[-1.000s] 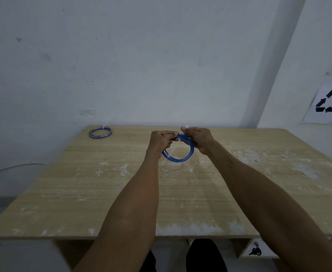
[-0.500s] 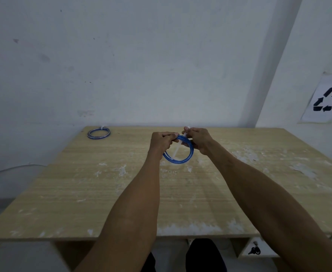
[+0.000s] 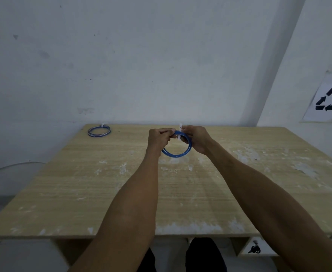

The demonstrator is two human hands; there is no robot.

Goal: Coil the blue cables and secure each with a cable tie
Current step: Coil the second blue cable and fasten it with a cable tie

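Blue coil [image 3: 178, 154] held over desk [image 3: 82, 183], near far edge's middle, hanging below both hands. Cable tie [image 3: 179, 132] stands upright across coil's top, between the grips. Left hand [image 3: 159, 137] pinches coil just left of tie. Right hand [image 3: 197, 138], fingers curled, holds coil at tie, nearer its tail. Both forearms extended.

The left hand [image 3: 158, 137] and the right hand [image 3: 197, 139] hold the coiled cable [image 3: 178, 154] at its top, over the far middle of the table [image 3: 82, 183]. The cable tie [image 3: 180, 132] stands between them, at the grip. The coil hangs below the grip. Far left of the grip, on the table's far left corner, lies a second coil [image 3: 99, 131]. Far right of the grip and higher, a sign [image 3: 327, 100] is on the wall.
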